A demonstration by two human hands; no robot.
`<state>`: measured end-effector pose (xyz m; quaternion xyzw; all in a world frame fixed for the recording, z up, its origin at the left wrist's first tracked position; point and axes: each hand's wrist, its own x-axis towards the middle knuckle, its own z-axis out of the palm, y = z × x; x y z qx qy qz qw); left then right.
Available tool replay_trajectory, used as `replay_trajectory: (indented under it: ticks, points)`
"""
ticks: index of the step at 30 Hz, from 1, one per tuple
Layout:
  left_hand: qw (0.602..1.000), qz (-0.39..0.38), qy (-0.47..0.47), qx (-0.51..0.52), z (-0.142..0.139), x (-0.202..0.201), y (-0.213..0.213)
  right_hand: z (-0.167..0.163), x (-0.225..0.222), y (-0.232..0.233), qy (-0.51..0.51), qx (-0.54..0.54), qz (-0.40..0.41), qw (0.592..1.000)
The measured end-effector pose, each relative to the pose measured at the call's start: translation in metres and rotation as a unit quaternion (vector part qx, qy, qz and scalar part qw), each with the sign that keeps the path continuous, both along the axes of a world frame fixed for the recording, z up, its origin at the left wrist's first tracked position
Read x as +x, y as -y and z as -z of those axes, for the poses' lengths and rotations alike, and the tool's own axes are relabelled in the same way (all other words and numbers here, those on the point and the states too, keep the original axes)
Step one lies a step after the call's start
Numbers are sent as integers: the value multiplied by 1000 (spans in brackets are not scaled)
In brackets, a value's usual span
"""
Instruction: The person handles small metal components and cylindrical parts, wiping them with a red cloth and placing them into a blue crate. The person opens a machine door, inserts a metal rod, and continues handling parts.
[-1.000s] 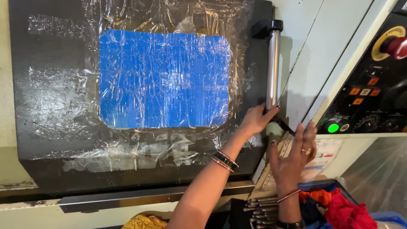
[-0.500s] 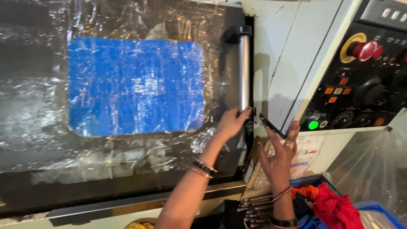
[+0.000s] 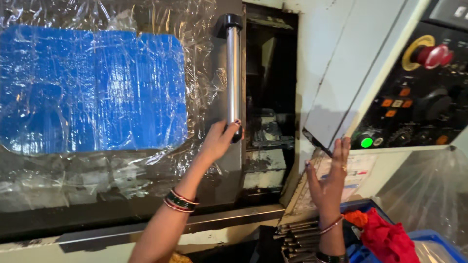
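My left hand (image 3: 220,140) grips the lower end of a vertical metal bar handle (image 3: 233,73) on a dark sliding machine door (image 3: 214,175). The door carries a blue window (image 3: 92,90) covered in crinkled clear plastic film. It stands partly slid to the left, and a dark gap (image 3: 270,107) shows machine parts inside. My right hand (image 3: 329,182) is raised with fingers apart, holding nothing, just in front of the pale machine casing (image 3: 321,73). Bangles circle both wrists.
A black control panel (image 3: 414,97) at the right has a red mushroom button (image 3: 434,55), orange keys and a lit green button (image 3: 366,142). Below lie a red cloth (image 3: 385,236) on a blue bin (image 3: 434,248), metal rods (image 3: 297,238) and a plastic sheet (image 3: 429,190).
My left hand took hold of the bar handle and the door slid left, opening a dark gap. My right hand stayed raised and open by the casing.
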<state>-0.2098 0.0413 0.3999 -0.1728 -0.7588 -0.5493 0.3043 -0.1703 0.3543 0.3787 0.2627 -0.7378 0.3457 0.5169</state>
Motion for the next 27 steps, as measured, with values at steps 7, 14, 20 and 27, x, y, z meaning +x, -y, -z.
replay_trajectory:
  ticks: [7, 14, 20, 27]
  points:
    - [996, 78, -42, -8, 4, -4, 10, 10, -40, -73, -21, -75, 22, 997]
    - [994, 55, -31, 87, 20, -11, 14, 30, -114, -186, -18, -226, -172, 959]
    - [982, -60, -137, 112, 33, -17, 7, 49, -190, -305, 29, -363, -362, 858]
    - [964, -101, -195, 153, 27, -13, 6, 65, -280, -444, 133, -422, -497, 747]
